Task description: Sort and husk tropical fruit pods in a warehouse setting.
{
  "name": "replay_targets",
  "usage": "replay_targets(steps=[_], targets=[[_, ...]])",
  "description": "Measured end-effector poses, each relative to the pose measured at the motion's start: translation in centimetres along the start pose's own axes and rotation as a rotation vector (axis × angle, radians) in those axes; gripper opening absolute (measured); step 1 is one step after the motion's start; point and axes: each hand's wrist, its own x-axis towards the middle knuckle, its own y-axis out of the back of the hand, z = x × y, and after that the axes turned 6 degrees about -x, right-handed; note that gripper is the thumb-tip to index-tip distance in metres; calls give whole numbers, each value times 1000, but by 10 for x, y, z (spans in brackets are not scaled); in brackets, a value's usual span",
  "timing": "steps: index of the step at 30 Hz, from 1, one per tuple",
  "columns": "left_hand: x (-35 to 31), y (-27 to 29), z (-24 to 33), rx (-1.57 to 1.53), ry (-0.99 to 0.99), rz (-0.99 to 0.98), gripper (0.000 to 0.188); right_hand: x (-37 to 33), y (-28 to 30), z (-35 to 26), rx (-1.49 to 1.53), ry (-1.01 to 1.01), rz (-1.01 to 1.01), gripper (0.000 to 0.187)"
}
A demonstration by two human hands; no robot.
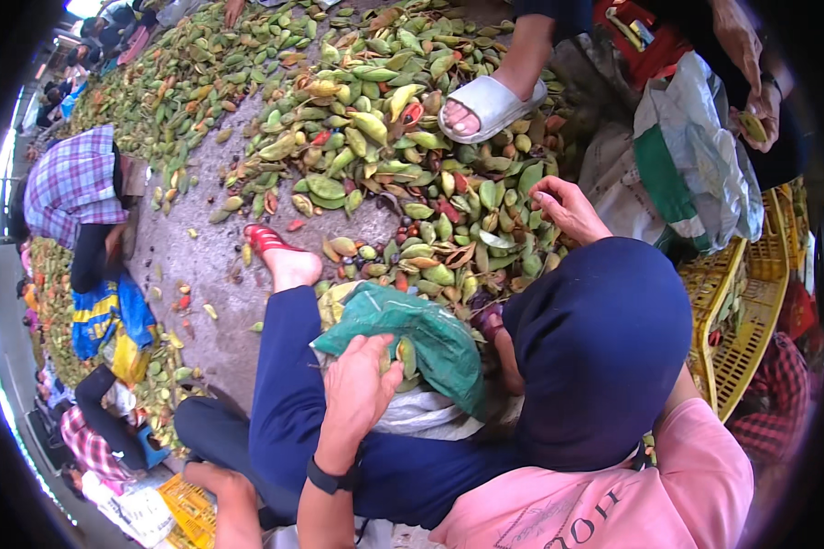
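Observation:
My left hand (362,380), with a black band on its wrist, is closed around a green pod (406,357) at the mouth of a sack. The sack has a green woven top (430,334) and whitish folds below, and lies between my legs. Beyond my raised, navy-clad right knee (600,357), my right hand (569,210) hangs over the pod pile (375,128). Its fingers are loosely bent and apart, with green pods just past the fingertips. The knee hides most of my right forearm. Split pods show red insides, and dark seeds lie among them.
Another person's foot in a white sandal (499,105) stands in the pile. At right are a white-and-green sack (696,146), a person's hands (751,69) and yellow crates (742,293). My red-sandalled foot (279,252) rests ahead; several people work at left, one beside a blue-and-yellow bag (110,316).

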Motion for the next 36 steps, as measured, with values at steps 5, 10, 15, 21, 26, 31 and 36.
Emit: replay_targets(steps=[5,10,15,21,26,31,36], targets=[[18,-10,25,-870,32,135,31,28,21,8,-653,197,-52,11],[22,-38,21,-1273,191,180,27,54,0,-13,-664,404,125,11],[33,-50,16,-1216,182,35,27,57,-59,11,-822,317,-49,53],[34,-56,10,-1152,142,97,27,44,-25,-1,-325,186,-36,36],[44,-58,10,-1114,142,167,30,1,-29,-46,195,60,-400,37],[67,-73,7,-1057,-11,236,43,-12,-63,-84,307,13,-777,33],[82,-78,12,-1092,-105,134,37,-17,-89,-96,137,199,-745,33]])
